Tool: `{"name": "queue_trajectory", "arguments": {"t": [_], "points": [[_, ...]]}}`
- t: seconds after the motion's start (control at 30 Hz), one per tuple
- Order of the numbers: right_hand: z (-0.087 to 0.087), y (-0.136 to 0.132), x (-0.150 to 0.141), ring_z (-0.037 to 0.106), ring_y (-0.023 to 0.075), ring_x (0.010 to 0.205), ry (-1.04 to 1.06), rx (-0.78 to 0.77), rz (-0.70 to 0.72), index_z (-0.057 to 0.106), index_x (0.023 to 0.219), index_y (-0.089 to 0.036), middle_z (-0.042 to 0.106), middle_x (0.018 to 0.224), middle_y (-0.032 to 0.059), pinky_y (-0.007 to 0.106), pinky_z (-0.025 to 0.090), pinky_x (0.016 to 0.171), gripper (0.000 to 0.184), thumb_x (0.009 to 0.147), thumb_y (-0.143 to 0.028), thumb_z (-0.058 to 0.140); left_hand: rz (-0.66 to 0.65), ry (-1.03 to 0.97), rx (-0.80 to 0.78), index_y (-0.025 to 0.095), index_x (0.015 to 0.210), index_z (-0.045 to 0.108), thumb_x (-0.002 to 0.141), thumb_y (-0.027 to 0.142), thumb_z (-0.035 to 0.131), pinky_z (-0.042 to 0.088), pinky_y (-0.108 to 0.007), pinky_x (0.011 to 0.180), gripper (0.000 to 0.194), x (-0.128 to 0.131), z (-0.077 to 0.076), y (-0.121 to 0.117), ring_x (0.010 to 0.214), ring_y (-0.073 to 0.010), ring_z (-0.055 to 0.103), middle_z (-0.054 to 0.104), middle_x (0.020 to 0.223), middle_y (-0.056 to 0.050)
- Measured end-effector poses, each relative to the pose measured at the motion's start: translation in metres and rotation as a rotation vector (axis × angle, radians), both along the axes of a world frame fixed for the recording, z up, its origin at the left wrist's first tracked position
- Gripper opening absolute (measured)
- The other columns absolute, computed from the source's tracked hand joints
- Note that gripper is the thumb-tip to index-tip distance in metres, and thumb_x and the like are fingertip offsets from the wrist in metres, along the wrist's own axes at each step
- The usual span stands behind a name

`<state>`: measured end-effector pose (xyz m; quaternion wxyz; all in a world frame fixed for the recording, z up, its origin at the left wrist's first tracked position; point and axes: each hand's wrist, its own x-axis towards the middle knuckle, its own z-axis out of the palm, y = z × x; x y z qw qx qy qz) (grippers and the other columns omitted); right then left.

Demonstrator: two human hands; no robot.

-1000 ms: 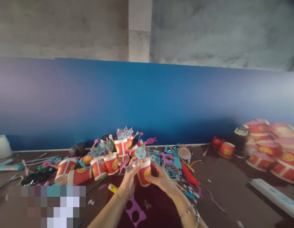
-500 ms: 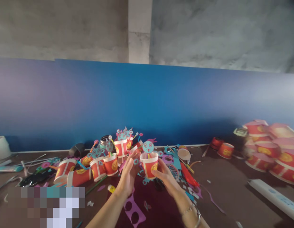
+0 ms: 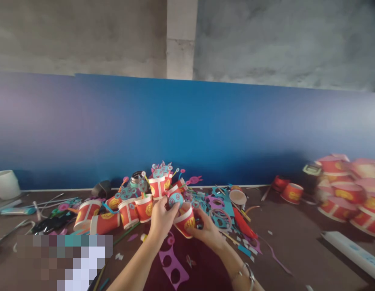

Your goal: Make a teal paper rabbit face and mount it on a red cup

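My right hand (image 3: 207, 231) is closed around a red paper cup (image 3: 185, 221) with a white rim and a yellow emblem, and the cup leans to the left. Pinched in my left hand (image 3: 163, 216) is a blue round paper face (image 3: 175, 199) at the cup's mouth. My fingers hide the face's lower part, and I cannot tell whether its stick is still in the cup. Left of my hands stand more red cups (image 3: 128, 213) with paper faces and sticks. Under my wrists lies a purple sheet with round holes (image 3: 174, 264).
Stacked red cups (image 3: 341, 190) rise at the right, behind a white power strip (image 3: 353, 254). Blue and purple scraps, a red piece (image 3: 244, 224) and an upturned-mouth cup (image 3: 237, 197) lie right of my hands. A blue panel (image 3: 187, 133) stands behind the table.
My left hand, open beside the cup before, has closed on the blue paper face. The cup has tipped from upright to a leftward lean, and the face sits lower.
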<state>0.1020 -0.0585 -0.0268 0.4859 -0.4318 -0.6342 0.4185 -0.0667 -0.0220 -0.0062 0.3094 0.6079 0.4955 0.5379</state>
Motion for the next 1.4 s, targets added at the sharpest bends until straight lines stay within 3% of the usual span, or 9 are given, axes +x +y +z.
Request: {"name": "queue_trajectory", "arguments": {"t": [0.13, 0.3, 0.4, 0.63, 0.97, 1.03, 1.2, 1.4], "points": [[-0.003, 0.002, -0.004, 0.060, 0.0239, 0.085, -0.032, 0.054, -0.055, 0.060, 0.101, -0.018, 0.067, 0.094, 0.0053, 0.035, 0.047, 0.075, 0.041, 0.062, -0.025, 0.074, 0.006, -0.116, -0.064, 0.017, 0.075, 0.066, 0.067, 0.039, 0.067, 0.041, -0.024, 0.052, 0.023, -0.001, 0.000, 0.001, 0.057, -0.0173, 0.057, 0.061, 0.059, 0.001], [-0.002, 0.000, -0.003, 0.063, 0.0243, 0.087, 0.268, -0.152, 0.100, 0.057, 0.105, -0.020, 0.069, 0.096, 0.0047, 0.037, 0.048, 0.078, 0.050, 0.060, -0.030, 0.078, -0.129, -0.240, -0.123, 0.015, 0.084, 0.067, 0.066, 0.040, 0.067, 0.049, -0.029, 0.064, 0.030, -0.002, 0.007, 0.004, 0.070, -0.0217, 0.064, 0.070, 0.073, -0.004], [0.000, -0.002, -0.003, 0.064, 0.0251, 0.092, 0.378, -0.207, 0.171, 0.058, 0.103, -0.020, 0.070, 0.098, 0.0042, 0.038, 0.048, 0.082, 0.050, 0.059, -0.030, 0.080, -0.202, -0.281, -0.158, 0.015, 0.082, 0.068, 0.063, 0.043, 0.070, 0.049, -0.030, 0.065, 0.034, -0.006, 0.011, 0.004, 0.069, -0.0212, 0.064, 0.070, 0.072, -0.005], [-0.003, 0.000, -0.004, 0.064, 0.0266, 0.092, 0.349, -0.193, 0.148, 0.058, 0.104, -0.021, 0.070, 0.097, 0.0050, 0.041, 0.048, 0.082, 0.052, 0.058, -0.032, 0.081, -0.256, -0.291, -0.185, 0.016, 0.068, 0.068, 0.065, 0.048, 0.069, 0.044, -0.026, 0.053, 0.033, -0.010, 0.015, 0.004, 0.058, -0.0189, 0.060, 0.063, 0.056, -0.002], [-0.004, 0.000, -0.006, 0.064, 0.0256, 0.095, 0.400, -0.191, 0.192, 0.059, 0.103, -0.021, 0.070, 0.101, 0.0057, 0.041, 0.047, 0.086, 0.050, 0.059, -0.029, 0.081, -0.286, -0.310, -0.176, 0.015, 0.070, 0.068, 0.067, 0.043, 0.069, 0.041, -0.025, 0.053, 0.028, -0.008, 0.013, 0.003, 0.056, -0.0160, 0.058, 0.063, 0.059, -0.001], [-0.007, 0.003, -0.005, 0.064, 0.0262, 0.095, 0.397, -0.181, 0.192, 0.059, 0.104, -0.020, 0.070, 0.101, 0.0063, 0.043, 0.047, 0.087, 0.052, 0.059, -0.031, 0.082, -0.286, -0.319, -0.174, 0.015, 0.075, 0.068, 0.068, 0.042, 0.068, 0.043, -0.026, 0.057, 0.028, -0.008, 0.014, 0.003, 0.060, -0.0169, 0.060, 0.066, 0.064, -0.002], [-0.017, 0.012, 0.000, 0.065, 0.0279, 0.090, 0.331, -0.153, 0.040, 0.059, 0.103, -0.019, 0.070, 0.098, 0.0077, 0.043, 0.050, 0.081, 0.054, 0.058, -0.038, 0.081, -0.190, -0.385, -0.113, 0.017, 0.099, 0.065, 0.066, 0.040, 0.071, 0.046, -0.033, 0.080, 0.040, -0.011, 0.022, 0.003, 0.098, -0.0251, 0.060, 0.068, 0.101, -0.009], [-0.035, 0.021, 0.004, 0.065, 0.0299, 0.088, 0.113, -0.074, -0.091, 0.062, 0.100, -0.018, 0.071, 0.093, 0.0087, 0.044, 0.051, 0.079, 0.044, 0.063, -0.038, 0.075, -0.024, -0.352, -0.017, 0.018, 0.093, 0.062, 0.072, 0.037, 0.063, 0.048, -0.029, 0.072, 0.028, -0.014, 0.028, -0.001, 0.090, -0.0219, 0.061, 0.065, 0.091, -0.006]]}}
